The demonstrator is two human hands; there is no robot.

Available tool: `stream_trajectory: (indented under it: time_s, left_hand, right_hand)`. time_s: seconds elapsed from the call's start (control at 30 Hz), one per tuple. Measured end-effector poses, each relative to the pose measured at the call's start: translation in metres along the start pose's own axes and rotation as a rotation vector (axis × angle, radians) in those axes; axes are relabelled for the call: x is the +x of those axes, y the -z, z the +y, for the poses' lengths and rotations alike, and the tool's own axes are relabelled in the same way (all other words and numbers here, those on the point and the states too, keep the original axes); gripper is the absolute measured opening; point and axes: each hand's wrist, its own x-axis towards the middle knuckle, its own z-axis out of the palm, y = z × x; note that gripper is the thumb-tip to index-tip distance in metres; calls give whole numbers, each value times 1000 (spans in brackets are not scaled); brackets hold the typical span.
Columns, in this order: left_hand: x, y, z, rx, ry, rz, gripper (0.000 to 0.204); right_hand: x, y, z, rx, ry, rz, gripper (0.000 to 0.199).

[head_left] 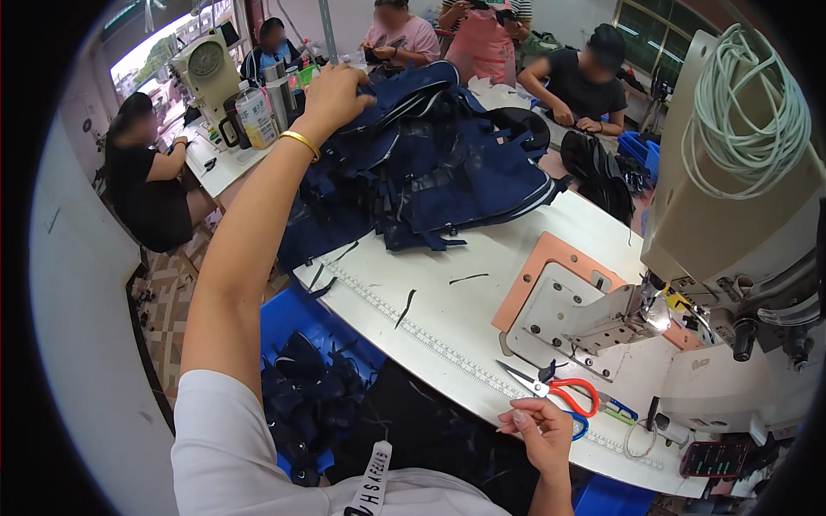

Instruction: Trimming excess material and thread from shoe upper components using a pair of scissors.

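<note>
A white sleeve (219, 430) is nearest; beyond, the left hand (335, 96) reaches to navy bags (473, 185) heaped on the white table (387, 258), its grip impossible to tell. The right hand (542, 437) curls loosely beside scissors (535, 387); whether its fingertips meet, I cannot tell.

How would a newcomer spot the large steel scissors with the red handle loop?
Find the beige sewing machine, then follow the white table to its near edge. By the right hand lie the scissors, blades pointing left; their big red loop sets them apart from the small green-handled tool to their right.
</note>
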Motion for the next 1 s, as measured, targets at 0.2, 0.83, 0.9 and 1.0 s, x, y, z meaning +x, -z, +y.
stream_trajectory:
  time_s: [0.2,0.83,0.9,1.0]
  left_hand:
    - [-9,21,-37,-72,-12,-756,93]
    - [-9,30,-40,-212,-175,175,12]
    - [9,34,-37,-316,-138,519,17]
    - [19,87,27,-415,-203,708,9]
  right_hand:
    - [4,21,-18,-915,463,278,23]
    - [-5,39,-10,-1445,129,276,45]
    - [-3,37,-12,-1447,131,281,39]
    - [-4,44,-7,-1411,105,375,36]
